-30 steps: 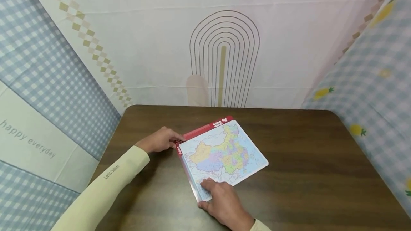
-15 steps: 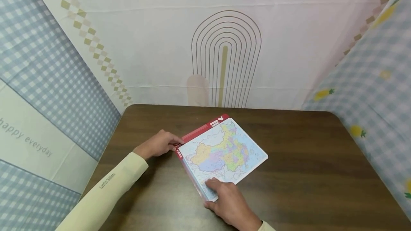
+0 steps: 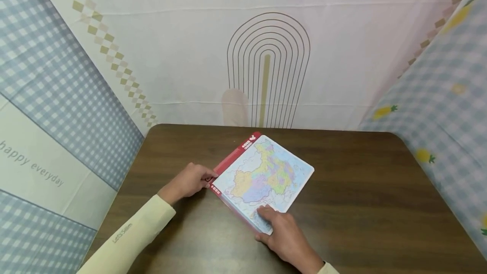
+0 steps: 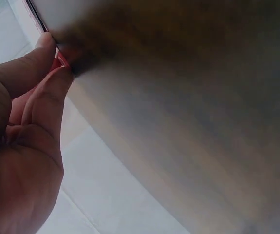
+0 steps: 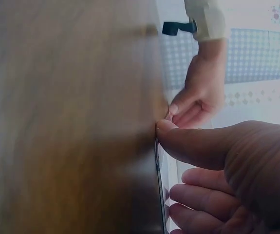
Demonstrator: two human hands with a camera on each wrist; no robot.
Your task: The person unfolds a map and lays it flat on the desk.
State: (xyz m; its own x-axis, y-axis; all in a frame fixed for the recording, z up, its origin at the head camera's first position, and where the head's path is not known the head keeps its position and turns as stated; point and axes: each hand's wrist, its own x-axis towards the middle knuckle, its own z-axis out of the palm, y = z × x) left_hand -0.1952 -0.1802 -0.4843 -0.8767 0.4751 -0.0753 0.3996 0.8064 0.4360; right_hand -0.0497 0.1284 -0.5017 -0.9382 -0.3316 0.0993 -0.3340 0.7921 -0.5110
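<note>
A flat map board (image 3: 243, 162) with a coloured map and a red border with white lettering lies at a slant on the table. My left hand (image 3: 190, 181) pinches its red left corner. In the left wrist view, the thumb and fingertips of that hand (image 4: 28, 141) meet at the red edge. My right hand (image 3: 287, 236) holds the near corner, fingers over the map and thumb at the edge. The right wrist view shows the right thumb (image 5: 198, 144) against the board's thin edge, with the other fingers on its face.
The dark brown wooden table (image 3: 361, 198) stretches around the board. Behind it hangs a white patterned cloth (image 3: 182, 62). Checked blue cloths hang at the left (image 3: 68, 75) and the right (image 3: 449, 130).
The map board has turned anticlockwise, its far red corner swinging left. My right hand has moved right and slightly up with the near corner; my left hand has shifted slightly nearer, still pinching its corner.
</note>
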